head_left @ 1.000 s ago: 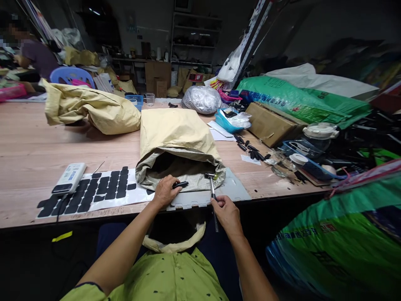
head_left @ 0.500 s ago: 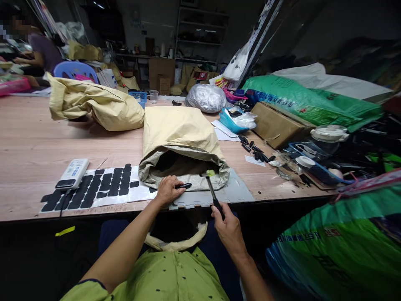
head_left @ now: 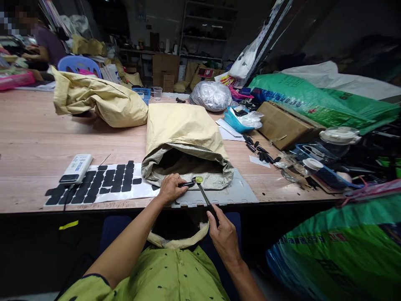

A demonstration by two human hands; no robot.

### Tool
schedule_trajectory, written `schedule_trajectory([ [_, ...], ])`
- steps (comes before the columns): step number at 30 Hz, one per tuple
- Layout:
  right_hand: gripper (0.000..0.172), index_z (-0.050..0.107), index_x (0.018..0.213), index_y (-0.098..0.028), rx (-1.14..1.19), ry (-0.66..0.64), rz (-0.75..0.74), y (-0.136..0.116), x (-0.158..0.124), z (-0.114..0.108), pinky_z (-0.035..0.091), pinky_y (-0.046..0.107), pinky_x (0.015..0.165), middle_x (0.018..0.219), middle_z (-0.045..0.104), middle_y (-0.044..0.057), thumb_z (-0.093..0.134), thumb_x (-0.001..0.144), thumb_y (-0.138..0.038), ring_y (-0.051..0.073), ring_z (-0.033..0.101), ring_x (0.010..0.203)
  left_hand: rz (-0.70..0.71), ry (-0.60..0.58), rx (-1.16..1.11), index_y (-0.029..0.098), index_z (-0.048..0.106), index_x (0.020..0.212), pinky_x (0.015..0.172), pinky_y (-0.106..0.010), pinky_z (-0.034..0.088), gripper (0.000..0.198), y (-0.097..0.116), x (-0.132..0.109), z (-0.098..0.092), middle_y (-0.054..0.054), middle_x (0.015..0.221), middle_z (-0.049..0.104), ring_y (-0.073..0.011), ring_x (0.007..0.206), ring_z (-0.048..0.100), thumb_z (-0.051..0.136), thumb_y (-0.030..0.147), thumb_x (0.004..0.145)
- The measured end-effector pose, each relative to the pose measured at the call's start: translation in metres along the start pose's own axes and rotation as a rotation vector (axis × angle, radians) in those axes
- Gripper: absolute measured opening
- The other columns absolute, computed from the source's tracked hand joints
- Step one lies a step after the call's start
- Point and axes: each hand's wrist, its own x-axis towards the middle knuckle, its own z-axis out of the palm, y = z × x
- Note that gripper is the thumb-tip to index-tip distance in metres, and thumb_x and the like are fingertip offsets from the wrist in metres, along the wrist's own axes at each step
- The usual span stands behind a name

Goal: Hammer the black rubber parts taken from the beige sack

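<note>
My left hand (head_left: 171, 187) is closed on a small black elongated part (head_left: 187, 184) just in front of the paper sack's mouth. In my right hand (head_left: 223, 234) is a hammer (head_left: 205, 196), gripped by its black handle. Its head, with a yellow-green face, is at the right end of the black part; whether they touch I cannot tell. The open cream paper sack (head_left: 184, 125) lies with its grey-lined mouth towards me, dark inside. Under its front edge is a grey board (head_left: 242, 190). A white sheet with black rounded stickers (head_left: 117, 179) lies to the left.
A white device (head_left: 77, 167) with a cable stands on the left. Another paper sack (head_left: 106, 102) lies behind it. On the right are loose black parts (head_left: 261, 152), a cardboard box (head_left: 286, 125) and a lidded jar (head_left: 338, 138). A large green bag (head_left: 338, 251) bulges beside the table. A person (head_left: 46, 44) sits far left.
The hammer has swung left and slightly down, its head moving from beside the sack's mouth to the black part. My left hand stays on the part. The whole view has shifted slightly.
</note>
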Motion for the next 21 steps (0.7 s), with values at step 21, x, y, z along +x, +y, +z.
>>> schedule_trajectory([
  [21, 0.044, 0.068, 0.118, -0.017, 0.0, -0.062, 0.037, -0.005, 0.003, 0.007, 0.053, 0.035, 0.094, 0.115, 0.071, 0.012, 0.046, 0.091, -0.044, 0.023, 0.068, 0.106, -0.012, 0.001, -0.023, 0.03, 0.076, 0.103, 0.083, -0.03, 0.042, 0.025, 0.0, 0.0, 0.001, -0.002, 0.088, 0.064, -0.019, 0.089, 0.056, 0.068, 0.034, 0.08],
])
